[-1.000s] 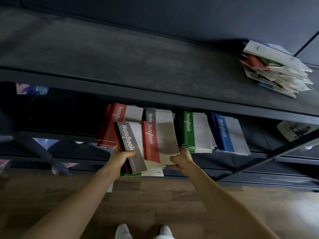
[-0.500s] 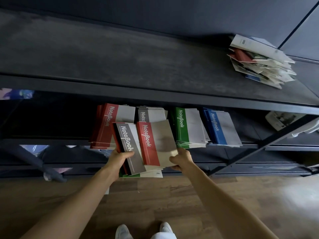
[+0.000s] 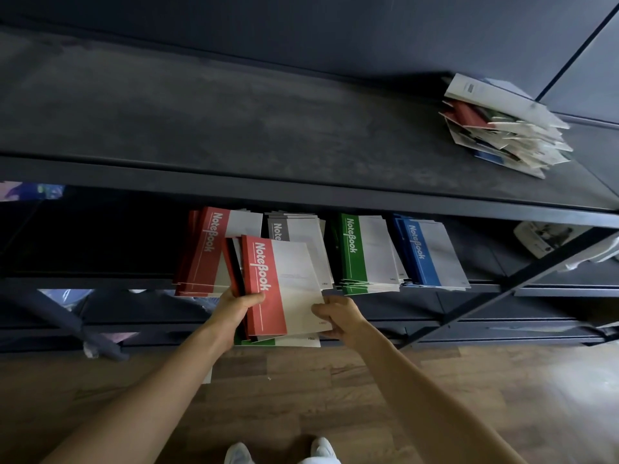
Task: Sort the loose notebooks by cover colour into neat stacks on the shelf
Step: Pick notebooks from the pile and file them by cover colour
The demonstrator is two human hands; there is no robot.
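Notebooks are being sorted on the lower shelf [image 3: 485,287], and I am watching the step where one gets peeled off a held bundle [image 3: 236,266]. At centre frame, the left hand [image 3: 239,308] is gripping that bundle along its spine side, thumb lying over the cover and fingers curling underneath. The red notebook [image 3: 284,283] is sitting on top of it, and a green cover [image 3: 258,342] is peeking out at the bottom. The right hand [image 3: 338,318] is pinching the red notebook's lower right corner, fingers curled round the edge.

Behind the bundle, four piles are lying in a row across the middle of the frame: red stack [image 3: 207,252], grey stack [image 3: 294,229], green stack [image 3: 365,252] and blue stack [image 3: 428,252], left to right. The bundle is overlapping the red and grey stacks in my view; whether it is touching them I cannot tell. At upper right, a messy pile [image 3: 502,128] is waiting on the top shelf [image 3: 234,112].

I am judging the task as well along but unfinished. Next, I am expecting the red notebook to need sliding free, then travelling up and left onto the red stack and squaring to its edges, with the left hand steadying the rest.
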